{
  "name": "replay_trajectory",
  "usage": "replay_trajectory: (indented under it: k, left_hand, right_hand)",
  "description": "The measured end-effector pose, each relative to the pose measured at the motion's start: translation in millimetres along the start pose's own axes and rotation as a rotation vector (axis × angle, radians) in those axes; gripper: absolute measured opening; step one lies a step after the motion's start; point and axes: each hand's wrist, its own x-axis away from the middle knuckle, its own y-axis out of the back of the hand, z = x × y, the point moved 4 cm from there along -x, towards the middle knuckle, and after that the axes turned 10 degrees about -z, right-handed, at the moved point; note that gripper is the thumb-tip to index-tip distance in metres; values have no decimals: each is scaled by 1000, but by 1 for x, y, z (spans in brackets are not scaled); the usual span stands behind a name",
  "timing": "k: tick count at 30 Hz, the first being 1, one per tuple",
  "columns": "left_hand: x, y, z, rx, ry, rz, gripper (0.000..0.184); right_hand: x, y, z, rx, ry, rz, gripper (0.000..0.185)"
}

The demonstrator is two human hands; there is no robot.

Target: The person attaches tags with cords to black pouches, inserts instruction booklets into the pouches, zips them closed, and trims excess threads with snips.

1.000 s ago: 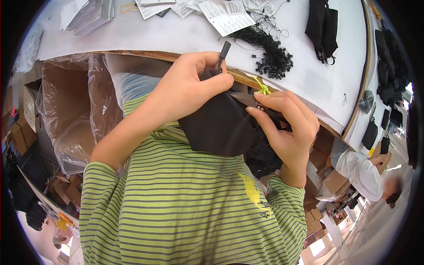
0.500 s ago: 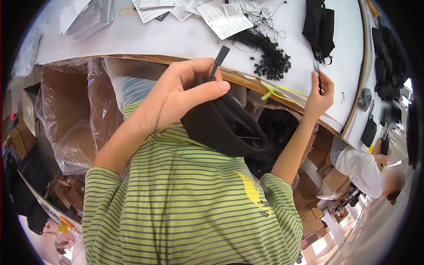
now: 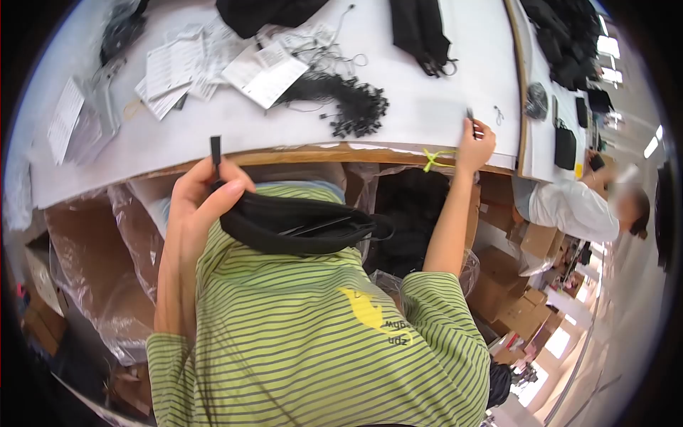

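"Where's the black pouch [image 3: 292, 231]?"

"Just right of the left hand [image 3: 203, 199], which pinches its end by the pull tab [image 3: 215, 148]. It looks light, soft and floppy, so I'd grip that end."

"And the right hand [image 3: 477, 147]?"

"Closed round a small dark tool [image 3: 470, 115], too blurred to name. Beyond, between the hands, black cords [image 3: 359, 107] lie on the surface [image 3: 420, 117]."

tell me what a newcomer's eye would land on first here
Probably the lime-green shirt with dark stripes, filling the lower middle. Just above it, the open black fabric pouch hangs from the left hand. Farther up, on the white-topped table, the white printed paper tags lie against a tangled bunch of black strings.
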Motion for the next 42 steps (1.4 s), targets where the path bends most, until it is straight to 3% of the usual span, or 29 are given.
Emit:
replay_trajectory:
  k: [4,7,10,11,12,13,14,15,16,17,19,21,28,31,34,38,41,42]
  left_hand:
    - [-2,0,2,35,19,26,15]
    - [-4,3,3,39,-5,34,15]
    - [-4,1,-1,16,-17,25,15]
    - [-4,1,-3,2,-24,39,13]
    - [-4,0,-5,26,-22,38,13]
    - [-4,0,-5,51,-23,28,13]
    - [-6,0,-6,25,-59,30,13]
    - [-7,1,-6,-6,-90,42,13]
    - [-10,1,-2,50,-79,66,15]
    - [-11,1,-3,18,-127,61,14]
    - [-11,-2,-13,-66,-216,31,13]
    - [-10,0,-17,-40,-297,2,11]
    - [-2,32,-6,126,-437,-107,7]
    - [0,47,1,-129,-474,-289,13]
    - [14,47,-24,-583,-944,-748,19]
    - [34,27,-22,-1075,-1102,-68,34]
    - [22,23,-22,-1191,-934,10,36]
    - [18,25,-19,-1263,-971,49,33]
  right_hand:
    - [3,-1,1,38,30,5,25]
    - [-3,2,-5,23,-135,34,33]
    - [-17,-10,-49,272,-58,20,52]
    - [-21,-11,-55,267,-109,50,72]
    - [-27,-6,-43,56,-126,72,71]
    - [-23,14,9,-245,-106,104,58]
    - [-11,40,79,-522,-150,312,46]
    - [6,66,139,-672,-11,558,40]
    - [28,91,188,-653,65,848,39]
    - [47,107,222,-810,249,1030,38]
    - [74,118,259,-869,324,1225,36]
    - [89,118,278,-738,410,1243,27]
    - [109,109,298,-746,642,1013,14]
    - [110,107,305,-712,618,946,11]
    - [110,107,315,-727,571,930,11]
    - [109,107,331,-741,660,952,12]
    - [108,107,342,-808,774,983,12]
    - [108,104,345,-822,828,971,12]
